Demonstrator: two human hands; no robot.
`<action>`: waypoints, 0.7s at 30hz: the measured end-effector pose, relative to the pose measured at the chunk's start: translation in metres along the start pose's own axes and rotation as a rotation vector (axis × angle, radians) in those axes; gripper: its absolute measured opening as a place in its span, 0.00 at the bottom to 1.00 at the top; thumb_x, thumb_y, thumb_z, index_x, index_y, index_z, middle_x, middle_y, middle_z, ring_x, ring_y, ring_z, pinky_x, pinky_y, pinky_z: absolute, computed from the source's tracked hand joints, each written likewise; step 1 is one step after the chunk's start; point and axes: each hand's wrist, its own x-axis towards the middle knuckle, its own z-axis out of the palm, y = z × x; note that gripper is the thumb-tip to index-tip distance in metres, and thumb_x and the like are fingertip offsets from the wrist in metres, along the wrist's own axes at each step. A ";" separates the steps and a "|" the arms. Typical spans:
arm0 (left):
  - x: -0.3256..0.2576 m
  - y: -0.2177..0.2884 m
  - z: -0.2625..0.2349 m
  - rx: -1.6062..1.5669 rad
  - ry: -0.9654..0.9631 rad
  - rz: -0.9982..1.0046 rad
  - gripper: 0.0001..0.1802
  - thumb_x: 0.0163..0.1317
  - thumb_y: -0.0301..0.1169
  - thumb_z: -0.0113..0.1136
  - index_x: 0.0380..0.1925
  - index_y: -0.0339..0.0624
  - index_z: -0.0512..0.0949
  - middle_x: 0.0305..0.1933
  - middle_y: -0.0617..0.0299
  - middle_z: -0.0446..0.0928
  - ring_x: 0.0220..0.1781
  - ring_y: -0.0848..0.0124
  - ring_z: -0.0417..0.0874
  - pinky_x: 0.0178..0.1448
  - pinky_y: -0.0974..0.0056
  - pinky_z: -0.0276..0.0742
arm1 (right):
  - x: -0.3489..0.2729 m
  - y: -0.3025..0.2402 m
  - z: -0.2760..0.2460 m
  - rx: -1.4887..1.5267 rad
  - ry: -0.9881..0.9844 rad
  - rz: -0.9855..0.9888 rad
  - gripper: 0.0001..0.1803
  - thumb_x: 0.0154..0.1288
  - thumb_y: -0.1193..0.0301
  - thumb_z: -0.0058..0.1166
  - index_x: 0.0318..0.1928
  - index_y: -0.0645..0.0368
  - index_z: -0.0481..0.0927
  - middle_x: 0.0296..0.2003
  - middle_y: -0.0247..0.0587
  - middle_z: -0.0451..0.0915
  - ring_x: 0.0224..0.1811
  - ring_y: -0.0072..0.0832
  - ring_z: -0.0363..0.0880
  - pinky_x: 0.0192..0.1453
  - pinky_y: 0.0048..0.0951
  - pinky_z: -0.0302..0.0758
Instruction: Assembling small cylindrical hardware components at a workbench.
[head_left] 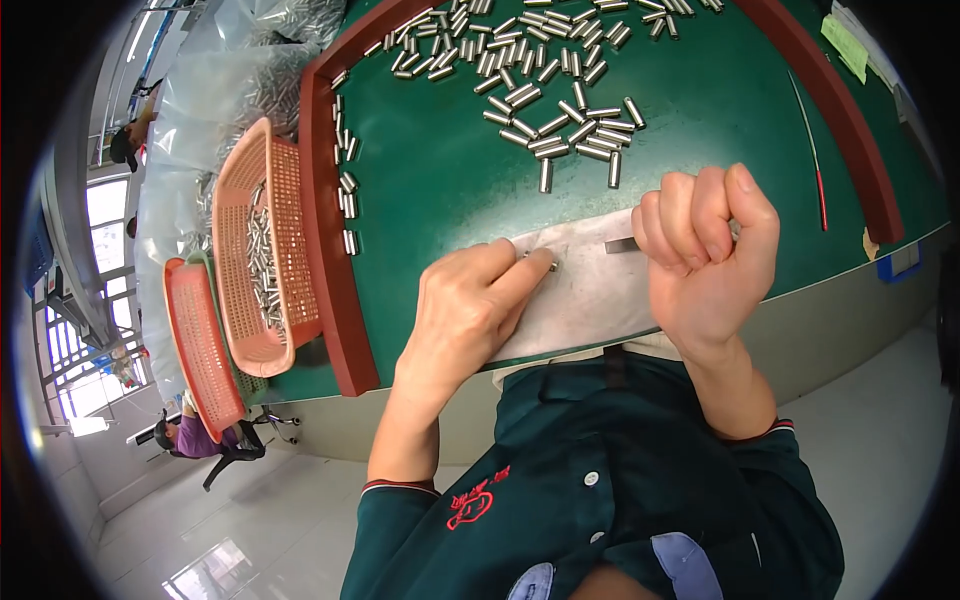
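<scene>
My left hand [470, 305] rests on a grey worn patch [590, 285] at the near edge of the green table [440, 190]. Its thumb and forefinger pinch a small metal cylinder [550, 263]. My right hand [705, 250] is closed in a fist around a thin metal rod [620, 245], whose flat end sticks out to the left over the patch. Many loose metal cylinders [545, 95] lie scattered further back on the table.
A brown raised rim [335, 270] borders the table on the left and right. Beyond the left rim stand two orange mesh baskets [265, 250], one holding cylinders, and clear plastic bags with more. A thin red-tipped stick [812, 160] lies at the right. A seated person [195, 435] is at lower left.
</scene>
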 end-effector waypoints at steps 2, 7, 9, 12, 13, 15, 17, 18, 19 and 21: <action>-0.004 0.002 0.006 -0.227 0.110 -0.114 0.06 0.45 0.25 0.62 0.25 0.40 0.75 0.20 0.61 0.68 0.18 0.65 0.72 0.21 0.65 0.67 | -0.001 -0.001 0.003 -0.006 -0.014 0.002 0.23 0.64 0.64 0.27 0.10 0.50 0.50 0.07 0.25 0.50 0.10 0.16 0.41 0.16 0.21 0.44; -0.008 0.007 0.007 -0.251 0.135 -0.182 0.08 0.44 0.23 0.63 0.26 0.39 0.76 0.24 0.60 0.70 0.19 0.65 0.74 0.21 0.65 0.68 | 0.001 -0.004 0.013 0.079 -0.044 -0.025 0.22 0.63 0.66 0.30 0.10 0.52 0.51 0.08 0.27 0.50 0.12 0.16 0.42 0.16 0.21 0.43; -0.007 0.007 0.005 -0.242 0.159 -0.180 0.09 0.41 0.21 0.64 0.26 0.37 0.76 0.25 0.62 0.73 0.21 0.71 0.73 0.22 0.70 0.67 | 0.003 -0.001 0.017 0.071 -0.073 -0.033 0.22 0.63 0.66 0.31 0.10 0.52 0.51 0.08 0.27 0.50 0.12 0.16 0.43 0.16 0.21 0.45; -0.004 0.010 -0.002 -0.356 0.155 -0.313 0.09 0.41 0.20 0.62 0.26 0.38 0.75 0.27 0.60 0.72 0.21 0.66 0.75 0.22 0.66 0.69 | 0.004 0.008 0.022 0.087 -0.053 0.003 0.22 0.63 0.66 0.31 0.10 0.52 0.51 0.08 0.27 0.50 0.12 0.16 0.44 0.16 0.21 0.45; -0.004 0.008 -0.002 -0.346 0.162 -0.313 0.09 0.41 0.21 0.63 0.26 0.38 0.76 0.27 0.61 0.72 0.21 0.66 0.75 0.22 0.66 0.69 | 0.005 0.010 0.023 0.099 -0.040 0.024 0.22 0.62 0.67 0.32 0.10 0.53 0.51 0.08 0.27 0.51 0.12 0.16 0.44 0.16 0.21 0.45; -0.005 0.007 0.004 -0.330 0.179 -0.305 0.08 0.42 0.21 0.63 0.25 0.38 0.76 0.26 0.61 0.71 0.20 0.67 0.75 0.22 0.67 0.69 | 0.007 0.015 0.024 0.058 -0.048 0.033 0.22 0.63 0.65 0.29 0.10 0.51 0.51 0.08 0.26 0.51 0.11 0.16 0.43 0.16 0.21 0.45; -0.006 0.007 0.009 -0.313 0.197 -0.300 0.07 0.43 0.22 0.63 0.25 0.38 0.76 0.26 0.61 0.71 0.20 0.67 0.74 0.22 0.67 0.69 | 0.007 0.017 0.026 0.016 -0.057 0.045 0.23 0.64 0.64 0.27 0.10 0.50 0.52 0.07 0.26 0.51 0.11 0.16 0.41 0.16 0.21 0.44; -0.006 0.007 0.011 -0.332 0.213 -0.309 0.07 0.43 0.22 0.63 0.24 0.38 0.76 0.26 0.61 0.71 0.19 0.68 0.74 0.22 0.67 0.68 | 0.008 0.018 0.027 0.014 -0.052 0.067 0.23 0.64 0.64 0.27 0.10 0.50 0.52 0.07 0.26 0.51 0.11 0.16 0.41 0.16 0.21 0.44; -0.006 0.007 0.012 -0.351 0.229 -0.317 0.06 0.43 0.21 0.63 0.24 0.38 0.76 0.26 0.62 0.71 0.19 0.69 0.73 0.22 0.68 0.68 | 0.008 0.018 0.027 0.012 -0.046 0.089 0.23 0.64 0.64 0.28 0.10 0.50 0.52 0.07 0.26 0.51 0.11 0.16 0.41 0.16 0.21 0.44; -0.006 0.006 0.013 -0.378 0.226 -0.328 0.06 0.43 0.20 0.63 0.24 0.37 0.77 0.25 0.61 0.71 0.20 0.72 0.72 0.22 0.70 0.66 | 0.009 0.017 0.029 0.000 -0.036 0.110 0.23 0.64 0.64 0.28 0.10 0.50 0.52 0.07 0.26 0.50 0.11 0.16 0.41 0.16 0.21 0.44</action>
